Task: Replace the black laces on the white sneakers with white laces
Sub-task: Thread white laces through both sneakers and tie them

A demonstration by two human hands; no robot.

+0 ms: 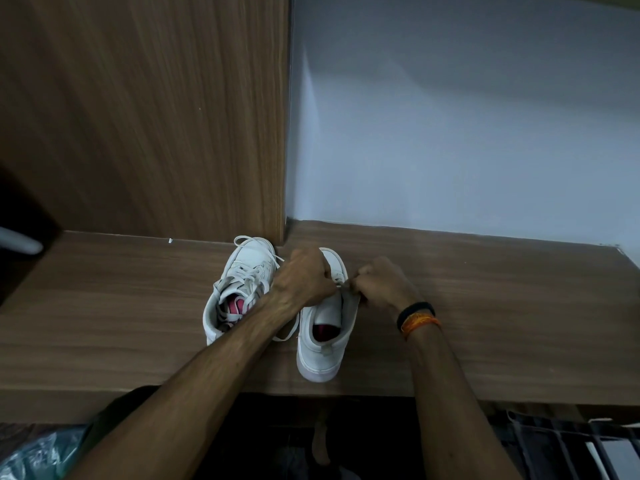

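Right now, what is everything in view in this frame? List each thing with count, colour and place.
left sneaker: 1, white with pink insole, on the wooden shelf, toe toward the wall, white lace threaded and loose.
right sneaker: 1, white with pink insole, beside the first, heel at the shelf's front edge; both hands work at its lacing.
white lace: 1, pinched between the hands; only a short bit shows.
wooden shelf: 1, brown, under both sneakers.
wood panel: 1, brown, upright behind the shelf on the left.
wall: 1, pale grey-blue, behind on the right.
wristbands: 2, black and orange, on the right wrist.
left hand: 1, curled over the right sneaker's lacing.
right hand: 1, pinches the lace.
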